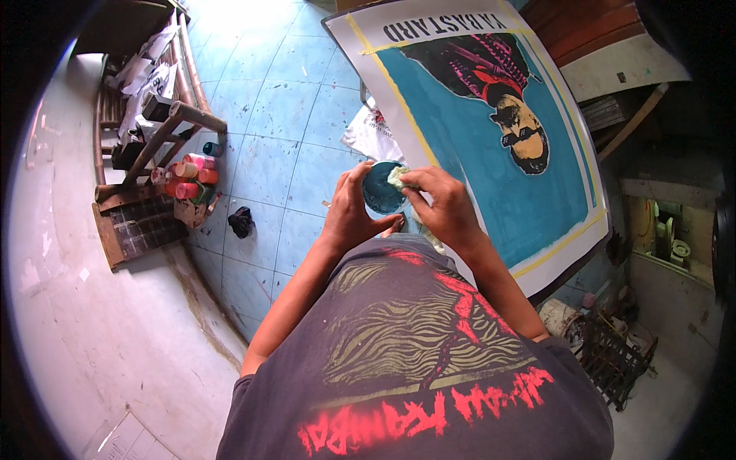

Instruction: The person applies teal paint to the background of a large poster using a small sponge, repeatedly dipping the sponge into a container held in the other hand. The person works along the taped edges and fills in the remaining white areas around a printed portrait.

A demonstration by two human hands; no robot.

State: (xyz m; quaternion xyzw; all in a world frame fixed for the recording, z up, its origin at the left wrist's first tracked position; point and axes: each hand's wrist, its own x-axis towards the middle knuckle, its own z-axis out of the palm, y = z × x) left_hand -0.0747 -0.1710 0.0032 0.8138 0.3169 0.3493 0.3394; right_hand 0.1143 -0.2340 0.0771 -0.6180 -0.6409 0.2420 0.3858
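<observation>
In front of my body, my left hand (349, 205) is wrapped round a small round cup (381, 192) whose inside is coated with dark teal paint. My right hand (442, 201) pinches a crumpled pale yellow-green cloth (398, 178) against the cup's right rim. Just right of that hand lies a large painted poster (468, 165), tilted in view. It bears a teal ground, a figure with pixelated dark glasses and a red scarf, and strips of yellow masking tape along its borders.
Paint-specked blue floor tiles (264, 115) stretch ahead. On the left, several paint bottles (186, 190) stand beside a bamboo bench (195, 116). A black crumpled bag (241, 222) and a white printed cloth (370, 132) are near the middle. A dark crate (613, 356) sits at lower right.
</observation>
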